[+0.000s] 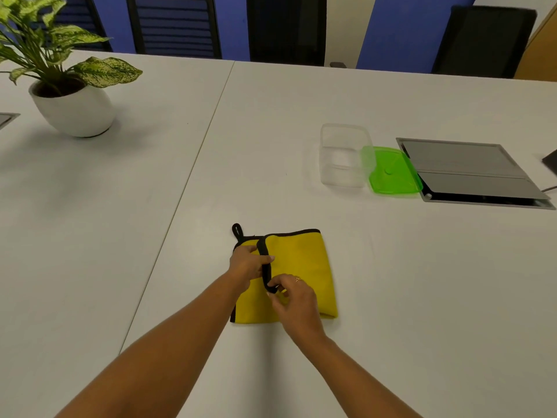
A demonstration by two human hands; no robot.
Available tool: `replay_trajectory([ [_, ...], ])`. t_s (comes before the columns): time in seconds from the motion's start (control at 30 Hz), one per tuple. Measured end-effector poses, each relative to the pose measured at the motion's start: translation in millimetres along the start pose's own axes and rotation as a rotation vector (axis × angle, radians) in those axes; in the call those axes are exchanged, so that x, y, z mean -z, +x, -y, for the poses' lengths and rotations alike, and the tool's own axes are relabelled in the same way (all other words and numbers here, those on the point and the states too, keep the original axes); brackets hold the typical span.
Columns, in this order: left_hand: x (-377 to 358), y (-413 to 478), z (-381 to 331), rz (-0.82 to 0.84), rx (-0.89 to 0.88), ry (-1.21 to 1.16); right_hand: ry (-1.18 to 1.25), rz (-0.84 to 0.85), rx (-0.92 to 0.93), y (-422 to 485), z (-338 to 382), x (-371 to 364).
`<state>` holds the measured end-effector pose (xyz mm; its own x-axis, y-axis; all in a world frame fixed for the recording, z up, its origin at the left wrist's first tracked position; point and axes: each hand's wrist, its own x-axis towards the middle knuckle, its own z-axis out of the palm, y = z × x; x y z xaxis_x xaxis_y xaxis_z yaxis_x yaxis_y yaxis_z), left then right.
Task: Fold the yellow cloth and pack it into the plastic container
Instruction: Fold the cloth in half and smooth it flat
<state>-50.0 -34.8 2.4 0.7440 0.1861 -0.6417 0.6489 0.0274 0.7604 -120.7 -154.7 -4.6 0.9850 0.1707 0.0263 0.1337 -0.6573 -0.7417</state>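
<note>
The yellow cloth with black trim lies folded on the white table, a black hanging loop sticking out at its far left corner. My left hand pinches the upper part of a raised black-edged flap. My right hand pinches the same edge lower down. The clear plastic container stands open and empty to the far right, well away from both hands. Its green lid lies flat beside it on the right.
A potted plant in a white pot stands at the far left. A grey cable hatch is set into the table right of the lid. Black chairs line the far edge. A seam divides two tabletops.
</note>
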Motion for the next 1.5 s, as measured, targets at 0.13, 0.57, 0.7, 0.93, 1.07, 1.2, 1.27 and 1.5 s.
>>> replay_trajectory([
  [0.13, 9, 7, 0, 0.004, -0.027, -0.011, 0.005, 0.028, 0.050, 1, -3, -7],
  [0.57, 45, 13, 32, -0.121, -0.038, 0.033, -0.253, 0.286, 0.128, -4, -29, -28],
  [0.7, 45, 14, 42, -0.221, -0.057, 0.173, -0.271, 0.310, 0.166, -6, -30, -32],
  [0.93, 51, 19, 48, -0.268, -0.055, 0.336, -0.223, 0.303, 0.196, -8, -28, -38],
  [1.07, 54, 23, 50, -0.266, -0.059, 0.389, -0.214, 0.300, 0.192, -5, -25, -41],
  [1.2, 54, 25, 51, -0.275, -0.098, 0.483, -0.273, 0.354, 0.188, -4, -28, -43],
  [1.27, 54, 25, 52, -0.279, -0.138, 0.518, -0.293, 0.375, 0.182, -3, -31, -44],
  [1.5, 53, 26, 62, -0.310, -0.319, 0.661, -0.285, 0.407, 0.161, -3, -37, -47],
])
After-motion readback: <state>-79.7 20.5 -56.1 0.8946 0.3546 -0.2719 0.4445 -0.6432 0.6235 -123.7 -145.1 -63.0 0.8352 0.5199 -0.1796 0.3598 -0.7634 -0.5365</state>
